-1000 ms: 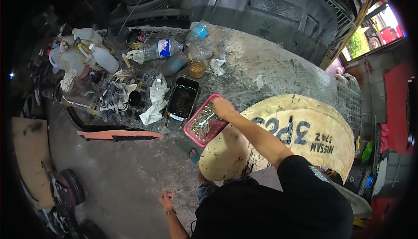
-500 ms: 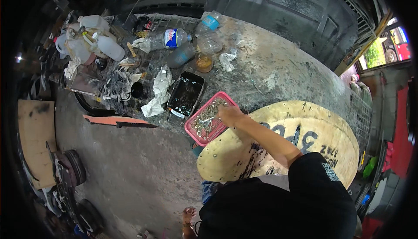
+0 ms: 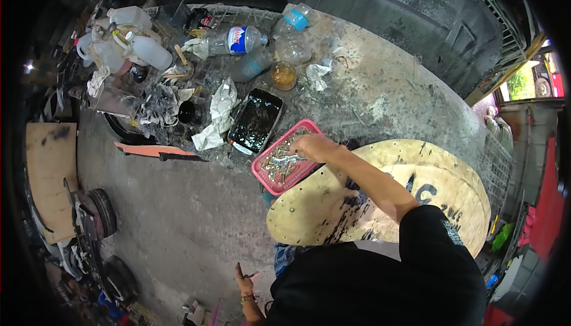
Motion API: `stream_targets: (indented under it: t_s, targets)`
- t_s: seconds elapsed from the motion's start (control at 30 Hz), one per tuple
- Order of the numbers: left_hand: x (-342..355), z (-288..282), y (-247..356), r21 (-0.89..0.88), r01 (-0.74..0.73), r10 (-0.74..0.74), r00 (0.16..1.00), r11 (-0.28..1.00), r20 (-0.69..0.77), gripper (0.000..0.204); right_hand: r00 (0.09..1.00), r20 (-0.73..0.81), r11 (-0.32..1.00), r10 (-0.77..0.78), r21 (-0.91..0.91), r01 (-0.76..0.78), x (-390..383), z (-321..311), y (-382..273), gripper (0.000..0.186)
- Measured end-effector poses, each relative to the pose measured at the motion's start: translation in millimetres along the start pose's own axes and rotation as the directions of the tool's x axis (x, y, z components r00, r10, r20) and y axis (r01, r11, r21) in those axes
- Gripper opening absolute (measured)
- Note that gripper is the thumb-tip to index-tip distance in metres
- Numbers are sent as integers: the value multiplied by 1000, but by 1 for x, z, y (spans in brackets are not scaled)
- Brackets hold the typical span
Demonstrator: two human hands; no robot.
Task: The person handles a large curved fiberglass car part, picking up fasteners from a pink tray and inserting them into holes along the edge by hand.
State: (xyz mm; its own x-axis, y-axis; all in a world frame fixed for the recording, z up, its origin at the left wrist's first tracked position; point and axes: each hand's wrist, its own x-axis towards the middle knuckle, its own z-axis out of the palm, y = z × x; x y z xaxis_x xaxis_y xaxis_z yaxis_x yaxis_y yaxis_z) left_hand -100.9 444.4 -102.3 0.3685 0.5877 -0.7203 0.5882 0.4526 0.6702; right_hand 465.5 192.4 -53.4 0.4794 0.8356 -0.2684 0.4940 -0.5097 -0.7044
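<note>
My right hand (image 3: 310,146) reaches into a pink plastic basket (image 3: 259,169), its fingertips bent down among loose silver screws and metal fasteners (image 3: 277,173) beside a silver tool; what they grip is too small to make out. The basket sits at the bench's front edge, right of a black tray (image 3: 257,118) of glossy dark liquid. A curved plywood board (image 3: 297,210) with drilled holes and dark streaks lies below and right of the basket, under my forearm. My left hand (image 3: 244,278) hangs low beside my body over the floor, fingers apart.
The stained bench (image 3: 386,88) holds plastic bottles (image 3: 238,42), white jugs (image 3: 148,49), crumpled paper (image 3: 217,118) and a jar (image 3: 284,76). A dark panel (image 3: 392,11) stands behind it. Tires (image 3: 104,213) and a wooden sheet (image 3: 50,177) are at the left; a red panel (image 3: 541,201) is at the right.
My right hand has shifted from the basket's upper rim deeper among the fasteners. The view has shifted, with the bench higher in the picture. My left hand has moved rightward.
</note>
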Motion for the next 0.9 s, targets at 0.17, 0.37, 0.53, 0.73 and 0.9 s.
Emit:
stream_targets:
  t_s: [0.17, 0.37, 0.53, 0.73, 0.9]
  targets:
    - [-13, -6, -4, 252, 72, -72, 997, 965, -11, 67, 999, -2, 997, 38, 67, -37, 4, 4, -8, 24]
    - [-22, 8, 4, 290, 189, -197, 980, 938, -1, 48, 984, 177, 960, 28, -280, 23, 13, 14, -25, 18]
    - [-22, 37, 58, 476, -278, 308, 951, 835, 15, 30, 986, 136, 988, 95, -136, -77, 3, 5, -26, 21]
    - [-55, 198, 254, 190, -523, 494, 850, 831, 181, 24, 994, 26, 628, 109, 773, -89, -57, -26, -77, 17]
    - [-68, 287, 301, 56, -539, 466, 772, 841, 432, 18, 983, -173, 380, 54, 914, 140, -80, -14, -115, 18]
